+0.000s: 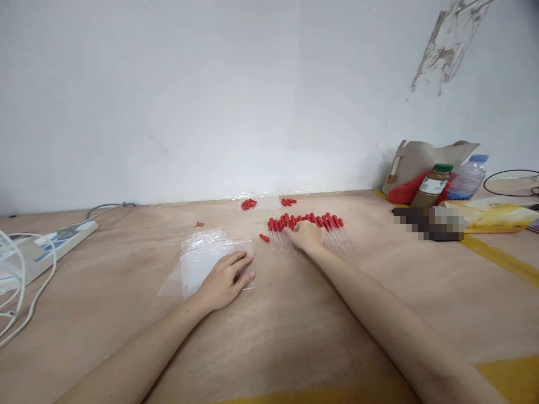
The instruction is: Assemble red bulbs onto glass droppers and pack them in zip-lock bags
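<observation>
Side by side on the table lies a row of clear, thin droppers [342, 238] with red rubber bulbs pointing to the wall. My right hand [309, 234] is over the middle of this row, thumb and fingers curled in a pinch on a dropper there; the hand partly hides it. Flat on a stack of clear zip bags [214, 255] rests my left hand [227, 280], its fingers stretched out and slightly apart, holding nothing. A single red bulb [264, 238] lies between the bags and the row.
Near the wall are two small groups of red bulbs [248, 204] beside crumpled clear plastic [267, 202]. A power strip [80, 235] with white cables stands left. On the right are a bag [425, 157], two bottles [467, 178] and a yellow packet [497, 217].
</observation>
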The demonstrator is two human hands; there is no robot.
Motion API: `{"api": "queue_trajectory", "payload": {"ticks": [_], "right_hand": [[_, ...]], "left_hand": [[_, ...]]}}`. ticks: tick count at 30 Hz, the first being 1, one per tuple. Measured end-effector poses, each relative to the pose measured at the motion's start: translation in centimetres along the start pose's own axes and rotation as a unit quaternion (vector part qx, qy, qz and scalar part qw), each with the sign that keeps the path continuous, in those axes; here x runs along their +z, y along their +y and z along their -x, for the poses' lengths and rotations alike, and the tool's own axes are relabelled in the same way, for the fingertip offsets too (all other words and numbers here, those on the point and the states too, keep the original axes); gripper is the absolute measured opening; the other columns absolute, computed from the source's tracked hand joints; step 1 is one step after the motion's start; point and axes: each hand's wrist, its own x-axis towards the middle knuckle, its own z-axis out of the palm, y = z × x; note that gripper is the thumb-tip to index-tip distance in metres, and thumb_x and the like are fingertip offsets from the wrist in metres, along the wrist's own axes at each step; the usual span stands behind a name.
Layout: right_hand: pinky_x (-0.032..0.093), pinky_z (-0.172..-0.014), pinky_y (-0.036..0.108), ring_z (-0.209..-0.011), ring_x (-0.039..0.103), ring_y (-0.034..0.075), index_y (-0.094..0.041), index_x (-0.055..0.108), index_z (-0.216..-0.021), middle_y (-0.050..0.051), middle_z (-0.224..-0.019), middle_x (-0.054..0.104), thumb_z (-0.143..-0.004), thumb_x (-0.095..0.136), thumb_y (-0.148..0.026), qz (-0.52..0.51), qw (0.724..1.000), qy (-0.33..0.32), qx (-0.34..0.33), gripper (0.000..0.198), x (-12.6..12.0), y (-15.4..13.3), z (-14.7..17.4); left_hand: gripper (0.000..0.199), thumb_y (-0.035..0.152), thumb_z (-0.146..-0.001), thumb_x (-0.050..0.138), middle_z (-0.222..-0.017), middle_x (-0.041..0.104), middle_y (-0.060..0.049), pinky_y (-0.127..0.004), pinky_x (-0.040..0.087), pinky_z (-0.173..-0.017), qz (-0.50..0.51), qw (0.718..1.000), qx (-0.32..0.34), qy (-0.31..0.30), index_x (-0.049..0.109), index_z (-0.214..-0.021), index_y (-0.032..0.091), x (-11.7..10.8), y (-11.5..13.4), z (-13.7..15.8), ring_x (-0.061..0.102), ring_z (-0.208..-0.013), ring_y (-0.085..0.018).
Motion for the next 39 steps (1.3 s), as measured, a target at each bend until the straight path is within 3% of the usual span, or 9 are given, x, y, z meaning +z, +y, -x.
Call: {"api": "queue_trajectory", "payload": {"ticks": [3,7,10,12,17,24,29,33,39], "right_hand": [[0.028,-0.077,0.038,-0.073,0.056,0.02,-0.019,0.06,-0.068,0.003,-0.071,0.063,-0.071,0.049,-0.044,-0.011,0.999,0.024,-0.029,0.027,-0.2,-0.2,0.5],[0.028,-0.074,0.03,-0.078,0.055,0.016,-0.021,0.06,-0.075,0.001,-0.08,0.064,-0.074,0.049,-0.036,-0.049,0.988,0.008,-0.144,0.018,-0.3,-1.2,1.9],[0.026,-0.076,0.031,-0.079,0.055,0.016,-0.021,0.062,-0.072,0.002,-0.08,0.065,-0.076,0.047,-0.035,-0.03,0.98,-0.016,-0.194,0.021,0.2,-2.4,2.7],[0.023,-0.078,0.034,-0.08,0.056,0.017,-0.02,0.062,-0.072,0.003,-0.079,0.065,-0.078,0.046,-0.036,-0.005,0.981,-0.012,-0.195,0.024,0.6,-3.2,2.8],[0.022,-0.08,0.038,-0.078,0.058,0.02,-0.018,0.063,-0.074,0.007,-0.076,0.065,-0.078,0.044,-0.03,0.052,0.988,-0.012,-0.147,0.023,1.2,-4.6,2.2],[0.022,-0.08,0.039,-0.079,0.058,0.021,-0.019,0.063,-0.075,0.007,-0.078,0.065,-0.073,0.048,-0.028,0.038,0.991,-0.04,-0.124,0.018,1.5,-5.0,2.2],[0.022,-0.08,0.038,-0.08,0.058,0.022,-0.017,0.062,-0.077,0.01,-0.079,0.066,-0.074,0.048,-0.029,0.056,0.991,-0.046,-0.116,0.019,1.7,-5.5,2.3],[0.023,-0.079,0.038,-0.081,0.059,0.022,-0.015,0.062,-0.08,0.012,-0.082,0.065,-0.074,0.048,-0.028,0.07,0.992,-0.038,-0.095,0.02,1.7,-5.9,2.1],[0.022,-0.08,0.039,-0.079,0.06,0.023,-0.015,0.064,-0.082,0.014,-0.083,0.065,-0.076,0.046,-0.025,0.078,0.993,-0.041,-0.078,0.023,2.1,-6.1,1.7]], "left_hand": [[0.041,0.04,-0.087,0.036,-0.123,0.047,-0.01,-0.039,0.034,-0.094,-0.033,0.999,0.013,-0.002,0.048,-0.12,0.019,-0.3,0.5,0.1,0.042,-0.113,-0.024],[0.034,0.038,-0.086,0.037,-0.105,0.056,-0.01,-0.038,0.039,-0.083,-0.087,0.996,0.026,-0.026,0.054,-0.108,0.019,-1.4,1.8,-0.9,0.05,-0.099,-0.025],[0.032,0.036,-0.086,0.035,-0.096,0.059,-0.01,-0.033,0.04,-0.08,-0.078,0.994,-0.061,-0.038,0.058,-0.094,0.017,-1.8,2.3,-3.6,0.054,-0.092,-0.023],[0.034,0.038,-0.086,0.032,-0.093,0.061,-0.01,-0.032,0.041,-0.076,-0.07,0.983,-0.164,-0.038,0.059,-0.089,0.017,-1.6,2.1,-6.3,0.056,-0.089,-0.023],[0.047,0.05,-0.08,0.035,-0.088,0.065,-0.018,-0.034,0.043,-0.067,-0.063,0.956,-0.282,-0.061,0.064,-0.082,0.013,-0.1,0.7,-12.1,0.059,-0.087,-0.031],[0.031,0.031,-0.065,0.054,-0.089,0.066,-0.018,-0.028,0.043,-0.061,-0.032,0.937,-0.331,-0.103,0.065,-0.086,0.011,0.5,0.2,-14.3,0.063,-0.082,-0.029],[0.028,0.028,-0.075,0.042,-0.085,0.066,-0.018,-0.029,0.042,-0.062,-0.034,0.955,-0.291,-0.05,0.062,-0.08,0.01,-1.3,-0.1,-12.7,0.061,-0.082,-0.028],[0.026,0.028,-0.083,0.033,-0.081,0.064,-0.011,-0.027,0.041,-0.062,-0.022,0.972,-0.234,0.006,0.054,-0.09,0.012,-2.7,0.1,-8.2,0.06,-0.075,-0.021],[0.022,0.033,-0.085,0.035,-0.071,0.058,-0.001,-0.024,0.04,-0.056,0.132,0.98,-0.121,0.086,0.051,-0.088,0.018,-1.2,0.6,-1.3,0.053,-0.061,-0.015]]}}
